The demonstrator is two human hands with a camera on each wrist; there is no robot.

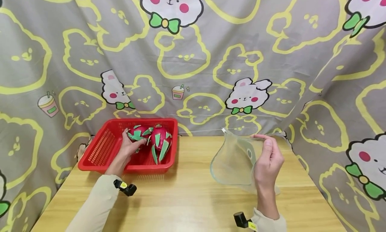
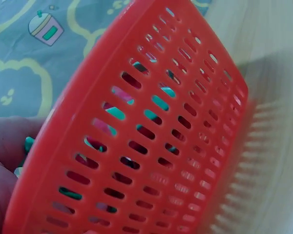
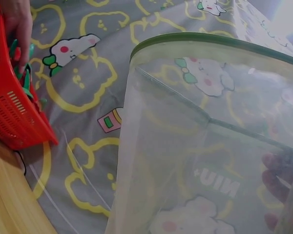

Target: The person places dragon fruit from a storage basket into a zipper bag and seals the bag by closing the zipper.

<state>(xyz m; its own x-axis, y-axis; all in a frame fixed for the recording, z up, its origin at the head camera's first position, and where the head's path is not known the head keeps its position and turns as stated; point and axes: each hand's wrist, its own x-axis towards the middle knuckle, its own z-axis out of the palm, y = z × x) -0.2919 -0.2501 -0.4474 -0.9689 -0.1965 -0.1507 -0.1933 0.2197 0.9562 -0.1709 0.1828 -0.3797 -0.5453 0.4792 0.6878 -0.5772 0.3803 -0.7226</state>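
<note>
In the head view, a red plastic basket stands at the left with two dragon fruits in it. My left hand reaches over its front and grips the left dragon fruit, thumb on the near side. Beside it lies the other dragon fruit, its long green scales pointing toward me. My right hand pinches the top edge of a translucent zip bag and holds it up. The right wrist view shows the bag with its green rim; fingers show blurred through it.
A wooden table lies under everything. Behind it and on both sides hangs a grey curtain with yellow outlines and rabbit prints. The perforated basket wall fills most of the left wrist view.
</note>
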